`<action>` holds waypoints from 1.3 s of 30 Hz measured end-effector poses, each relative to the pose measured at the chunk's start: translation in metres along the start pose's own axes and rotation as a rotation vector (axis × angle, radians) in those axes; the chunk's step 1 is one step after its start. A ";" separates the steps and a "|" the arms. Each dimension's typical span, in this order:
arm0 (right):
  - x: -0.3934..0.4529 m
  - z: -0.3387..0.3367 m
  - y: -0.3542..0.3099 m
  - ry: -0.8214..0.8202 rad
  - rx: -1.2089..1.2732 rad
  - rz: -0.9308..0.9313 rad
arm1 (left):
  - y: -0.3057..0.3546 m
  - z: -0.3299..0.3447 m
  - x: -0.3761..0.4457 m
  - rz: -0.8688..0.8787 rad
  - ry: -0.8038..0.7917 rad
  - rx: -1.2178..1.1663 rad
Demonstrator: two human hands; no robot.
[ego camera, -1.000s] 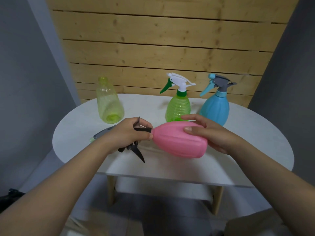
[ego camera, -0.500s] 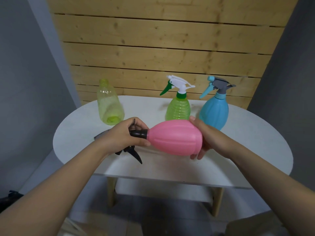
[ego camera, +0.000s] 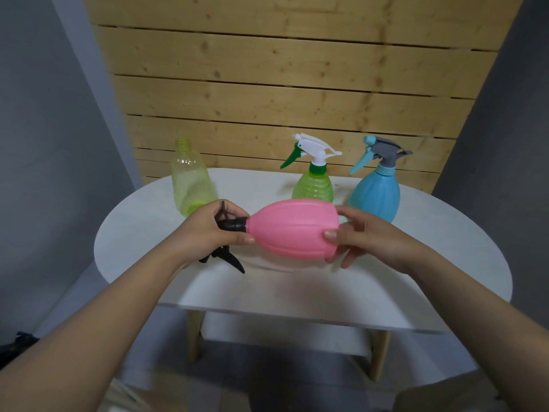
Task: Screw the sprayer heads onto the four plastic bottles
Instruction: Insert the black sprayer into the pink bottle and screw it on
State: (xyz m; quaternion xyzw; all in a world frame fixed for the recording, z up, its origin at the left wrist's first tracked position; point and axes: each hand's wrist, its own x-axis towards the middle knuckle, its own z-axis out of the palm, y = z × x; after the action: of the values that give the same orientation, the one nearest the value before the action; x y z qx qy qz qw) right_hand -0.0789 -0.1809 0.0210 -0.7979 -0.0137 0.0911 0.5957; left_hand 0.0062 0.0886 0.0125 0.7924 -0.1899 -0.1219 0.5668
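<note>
Head view: the left hand (ego camera: 208, 230) is closed around the black sprayer head (ego camera: 230, 225), and the right hand (ego camera: 361, 236) grips the base of the pink bottle (ego camera: 292, 230) with curled fingers. The bottle lies sideways, lifted above the white table (ego camera: 386, 281), with its ribbed body matte and its neck pointing left.

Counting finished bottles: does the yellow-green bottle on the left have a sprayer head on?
No, the yellow-green bottle stands with its neck open.

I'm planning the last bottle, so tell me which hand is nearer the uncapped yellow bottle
Left. The left hand, gripping the black sprayer head, overlaps the yellow bottle's base. The right hand is across the pink bottle.
</note>
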 end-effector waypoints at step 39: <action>0.003 0.013 0.008 0.000 0.013 0.138 | 0.005 -0.001 -0.005 -0.030 -0.060 -0.015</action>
State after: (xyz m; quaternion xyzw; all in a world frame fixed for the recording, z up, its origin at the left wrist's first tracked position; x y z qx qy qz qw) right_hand -0.0787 -0.1701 0.0095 -0.7931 0.0419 0.1320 0.5932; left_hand 0.0013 0.0905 0.0178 0.7867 -0.1940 -0.1558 0.5649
